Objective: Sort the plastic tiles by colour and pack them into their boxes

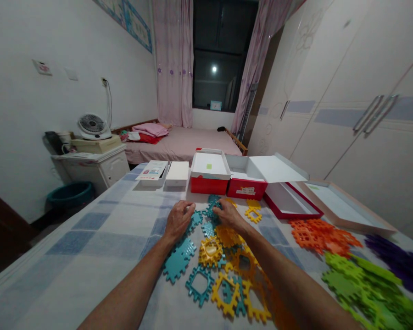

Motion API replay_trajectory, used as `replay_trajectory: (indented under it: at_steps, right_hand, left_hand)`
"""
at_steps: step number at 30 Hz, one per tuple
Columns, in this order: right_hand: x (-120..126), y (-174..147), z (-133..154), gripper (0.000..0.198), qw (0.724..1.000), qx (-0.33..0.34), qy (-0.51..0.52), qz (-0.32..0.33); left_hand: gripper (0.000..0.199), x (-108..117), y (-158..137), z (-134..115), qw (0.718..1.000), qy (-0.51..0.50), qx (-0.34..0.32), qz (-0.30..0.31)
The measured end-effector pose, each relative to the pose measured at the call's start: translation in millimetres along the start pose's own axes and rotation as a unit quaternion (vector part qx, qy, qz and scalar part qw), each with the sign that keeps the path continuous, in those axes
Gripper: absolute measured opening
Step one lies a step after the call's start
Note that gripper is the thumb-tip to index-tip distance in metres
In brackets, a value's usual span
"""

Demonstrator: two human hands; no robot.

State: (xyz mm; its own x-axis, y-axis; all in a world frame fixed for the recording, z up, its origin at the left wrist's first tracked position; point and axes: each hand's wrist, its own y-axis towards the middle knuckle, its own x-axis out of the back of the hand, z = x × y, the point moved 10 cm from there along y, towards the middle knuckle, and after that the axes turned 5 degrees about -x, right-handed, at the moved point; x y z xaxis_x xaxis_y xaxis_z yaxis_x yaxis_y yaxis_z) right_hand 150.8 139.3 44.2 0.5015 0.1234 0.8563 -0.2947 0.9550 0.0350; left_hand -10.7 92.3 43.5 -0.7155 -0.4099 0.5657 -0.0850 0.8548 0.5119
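Note:
My left hand (179, 220) is curled at the left edge of the pile, its fingertips on a teal interlocking plastic piece (195, 221). Across from it, my right hand (230, 213) has its fingers closed on another teal interlocking piece (213, 205) at the far end of the pile. Its palm side is hidden. Nearer to me lie a solid teal piece (179, 261), a teal frame piece (198, 283) and several yellow pieces (210, 251), partly overlapping. My right forearm covers some of the yellow ones.
Behind the pile stand two white boxes (177, 174), a red box with a white lid (209, 185) and an open red box (247, 189). A shallow red-rimmed tray (292, 201) is at right. Orange pieces (321, 236), green pieces (361, 279) and purple pieces (395, 259) lie in separate heaps.

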Motion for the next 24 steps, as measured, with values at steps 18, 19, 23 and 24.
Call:
replay_trajectory:
  at_steps: [18,19,23,24]
  right_hand:
    - [14,-90,-12,0.061,0.979,0.114,-0.032,0.165]
    - [16,-90,-11,0.059,0.980,0.120,-0.025,0.156]
    - [38,-78,-22,0.048,0.991,0.107,0.004,0.086]
    - [48,-71,-31,0.046,0.994,0.087,0.006,0.058]
  left_hand:
    - [0.021,-21,-10,-29,0.977,0.105,-0.166,0.086]
    - [0.022,-20,-10,-28,0.977,0.110,-0.161,0.082]
    - [0.025,-17,-9,-27,0.975,0.147,-0.151,0.071]
    - [0.026,-17,-9,-27,0.974,0.158,-0.149,0.070]
